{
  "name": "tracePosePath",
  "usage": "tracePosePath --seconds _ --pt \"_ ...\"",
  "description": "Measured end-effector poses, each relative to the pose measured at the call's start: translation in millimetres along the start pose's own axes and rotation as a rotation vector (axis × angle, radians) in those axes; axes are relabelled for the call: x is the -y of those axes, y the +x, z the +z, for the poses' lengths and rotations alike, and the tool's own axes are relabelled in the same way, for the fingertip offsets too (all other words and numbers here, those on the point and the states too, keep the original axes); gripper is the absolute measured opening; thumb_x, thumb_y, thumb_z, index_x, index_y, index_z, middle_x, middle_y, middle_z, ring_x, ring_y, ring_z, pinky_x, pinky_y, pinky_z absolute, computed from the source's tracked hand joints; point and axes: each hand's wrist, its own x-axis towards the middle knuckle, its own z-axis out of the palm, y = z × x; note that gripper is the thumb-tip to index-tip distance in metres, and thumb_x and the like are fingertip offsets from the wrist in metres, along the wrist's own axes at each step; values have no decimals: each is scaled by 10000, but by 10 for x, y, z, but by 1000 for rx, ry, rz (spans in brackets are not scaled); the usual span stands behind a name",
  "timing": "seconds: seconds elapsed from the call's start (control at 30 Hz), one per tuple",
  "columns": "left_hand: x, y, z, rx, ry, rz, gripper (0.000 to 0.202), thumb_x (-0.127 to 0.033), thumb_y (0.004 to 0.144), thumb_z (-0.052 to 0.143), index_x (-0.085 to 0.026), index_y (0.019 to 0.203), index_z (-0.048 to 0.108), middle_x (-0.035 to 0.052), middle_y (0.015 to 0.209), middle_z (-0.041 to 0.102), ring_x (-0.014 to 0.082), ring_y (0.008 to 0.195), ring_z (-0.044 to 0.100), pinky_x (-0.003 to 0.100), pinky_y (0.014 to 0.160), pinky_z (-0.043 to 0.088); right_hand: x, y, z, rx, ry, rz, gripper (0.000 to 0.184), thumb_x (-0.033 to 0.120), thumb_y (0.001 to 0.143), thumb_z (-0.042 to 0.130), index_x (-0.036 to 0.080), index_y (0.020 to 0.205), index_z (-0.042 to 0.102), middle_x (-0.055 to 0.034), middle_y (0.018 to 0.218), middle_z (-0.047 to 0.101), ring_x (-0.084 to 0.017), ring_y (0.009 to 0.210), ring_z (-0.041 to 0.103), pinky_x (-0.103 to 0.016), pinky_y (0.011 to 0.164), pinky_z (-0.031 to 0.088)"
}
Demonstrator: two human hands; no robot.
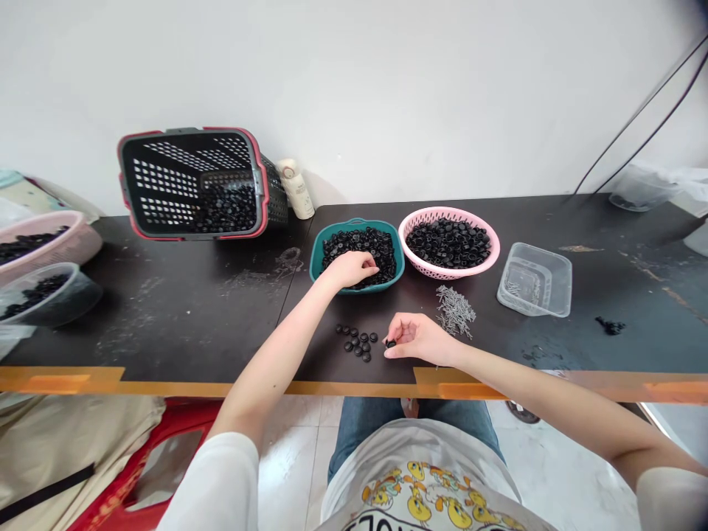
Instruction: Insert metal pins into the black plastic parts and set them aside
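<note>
My left hand (354, 270) reaches into a teal basket (313, 258) full of small black round parts (354, 240). Its fingers are curled together at the parts, and what they pinch, if anything, is hidden. Over the table's front, my right hand (416, 338) pinches one small black round part (390, 344) between thumb and fingers. Just left of it lies a loose group of several black round caps (359, 341) on the dark tabletop. A pile of thin grey pins (456, 310) lies behind my right hand.
A pink basket (492, 259) of black parts stands beside the teal one. Right of it is a clear plastic container (556, 284) with a few pins. At the left are a tipped dark basket (259, 184), a white bottle (297, 190), a pink bowl (82, 240) and a clear bowl (82, 295).
</note>
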Motion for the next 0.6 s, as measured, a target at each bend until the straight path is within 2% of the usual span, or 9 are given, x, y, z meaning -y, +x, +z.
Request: tracePosePath --seconds 0.17,0.27,0.43,0.5,0.6 --pt "3 -8 24 -28 9 -8 233 -345 917 588 -182 987 739 63 1009 774 227 930 697 287 832 503 74 -101 -15 -60 10 -69 398 370 580 935 184 805 666 15 764 629 -113 662 572 -269 681 494" --pt "5 -8 29 -18 18 -10 229 -351 912 595 -188 976 742 58 997 776 227 916 699 289 828 507 32 -106 -26 -64 -17 -100 381 402 629 910 184 820 663 7 766 642 -121 669 600 -271 678 513" --pt "13 -25 26 -12 32 -25 222 -344 910 595 -195 981 744 51 998 779 215 910 702 279 830 513 -81 -72 -63 -23 -272 -167 380 489 770 801 180 956 682 -52 865 741 -177 777 700 -325 764 573" --pt "23 -27 20 -10 40 -38 198 -309 898 608 -200 993 743 45 1001 781 210 914 704 273 833 514 -108 -47 -83 -28 -380 -180 293 429 796 798 184 938 724 -58 872 752 -190 776 699 -346 779 567" --pt "40 -9 13 -8 57 -58 205 -236 870 625 -196 1038 737 51 1025 782 214 937 707 278 847 514 -134 15 -100 -59 -530 -210 155 291 763 843 208 876 777 -69 935 749 -237 890 674 -396 875 519"
